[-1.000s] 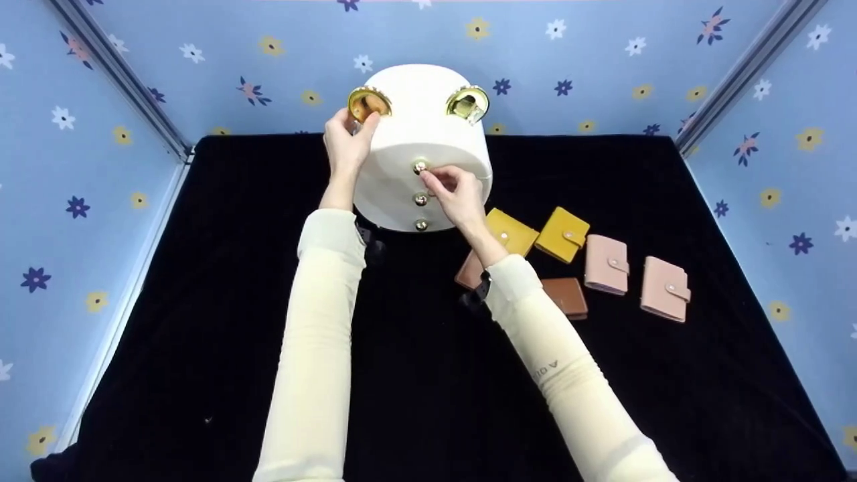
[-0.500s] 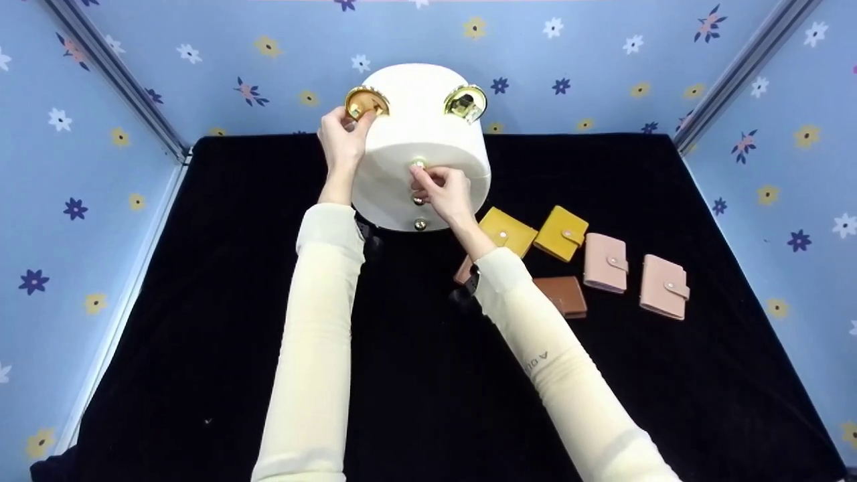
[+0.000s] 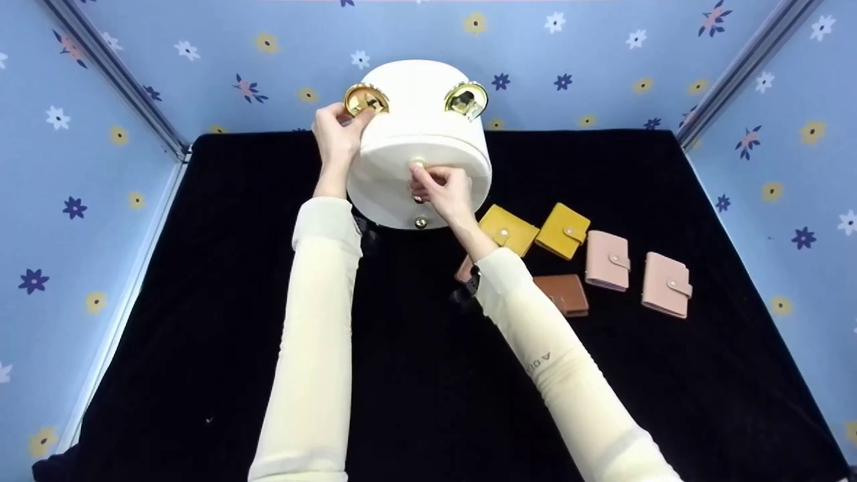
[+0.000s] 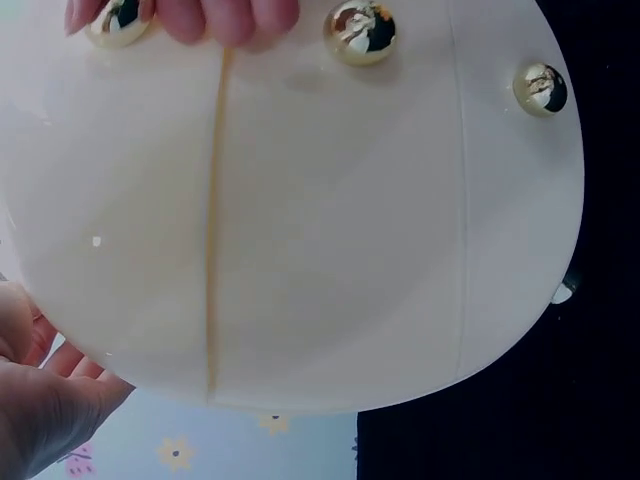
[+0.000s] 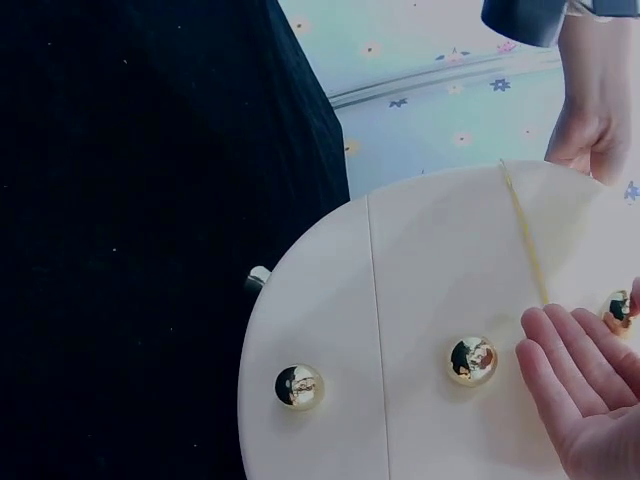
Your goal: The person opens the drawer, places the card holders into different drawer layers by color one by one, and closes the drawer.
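Left hand (image 3: pixel 338 137) grips shiny gold cup-shaped ear (image 3: pixel 361 99). Right hand (image 3: pixel 445 191) pinches upper round gold metallic knob (image 5: pixel 617 312) on glossy white rounded box (image 3: pixel 428 100), between hands. Rectangular yellow, pink, brown leather-look wallets (image 3: pixel 607 260) beside right forearm.

We have the right hand (image 3: pixel 443 191) further left than a second ago: its fingertips now cover the top knob (image 4: pixel 118 28), which was mostly bare beside them. Middle knob (image 3: pixel 418 199), clear of that hand then, is now partly behind its fingers. New since half a second back: we get a step line (image 3: pixel 428 139) along the upper front edge of the white box (image 3: pixel 418 100), just above the right hand. Left hand (image 3: pixel 337 137) drifted slightly left; reflections changed in the gold cup (image 3: pixel 365 99) at its fingertips. Below the right hand, brown wallet (image 3: pixel 567 294) shows more, tan wallet (image 3: pixel 462 270) less.
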`<state>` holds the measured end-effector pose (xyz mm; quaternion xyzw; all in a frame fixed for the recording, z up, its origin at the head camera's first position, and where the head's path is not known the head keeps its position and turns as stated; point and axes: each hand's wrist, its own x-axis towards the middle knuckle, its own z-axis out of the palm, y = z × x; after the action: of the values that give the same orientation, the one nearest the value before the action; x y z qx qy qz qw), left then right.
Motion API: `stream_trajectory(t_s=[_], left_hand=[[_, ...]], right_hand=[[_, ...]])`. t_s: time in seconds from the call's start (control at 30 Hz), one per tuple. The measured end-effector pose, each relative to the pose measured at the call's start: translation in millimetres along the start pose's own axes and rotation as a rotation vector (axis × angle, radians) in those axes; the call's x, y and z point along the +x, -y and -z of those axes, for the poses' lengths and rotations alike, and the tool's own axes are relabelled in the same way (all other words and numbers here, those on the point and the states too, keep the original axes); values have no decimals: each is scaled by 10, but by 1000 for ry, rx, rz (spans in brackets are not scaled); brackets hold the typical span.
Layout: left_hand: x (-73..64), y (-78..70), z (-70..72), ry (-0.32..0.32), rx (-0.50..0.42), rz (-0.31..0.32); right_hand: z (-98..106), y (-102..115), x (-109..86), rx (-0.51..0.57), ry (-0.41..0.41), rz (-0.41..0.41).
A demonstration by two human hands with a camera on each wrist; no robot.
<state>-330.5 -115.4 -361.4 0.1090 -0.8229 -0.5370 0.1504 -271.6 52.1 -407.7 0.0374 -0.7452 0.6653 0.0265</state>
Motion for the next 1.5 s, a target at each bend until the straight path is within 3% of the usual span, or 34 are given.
stream_trajectory(t_s=[0.47,0.83,1.17,1.5], left_hand=[[5,-3,15,-2,-13,-33],[1,-18,9,9,-35,-13],[-4,-32,5,-1,-9,5],[-7,-30,5,8,-16,19]], right_hand=[[63,-37,-237,-57,17,110],[106,260,-648,-131,-5,185],[119,143,-798,-86,22,227],[128,186,-954,-87,19,263]])
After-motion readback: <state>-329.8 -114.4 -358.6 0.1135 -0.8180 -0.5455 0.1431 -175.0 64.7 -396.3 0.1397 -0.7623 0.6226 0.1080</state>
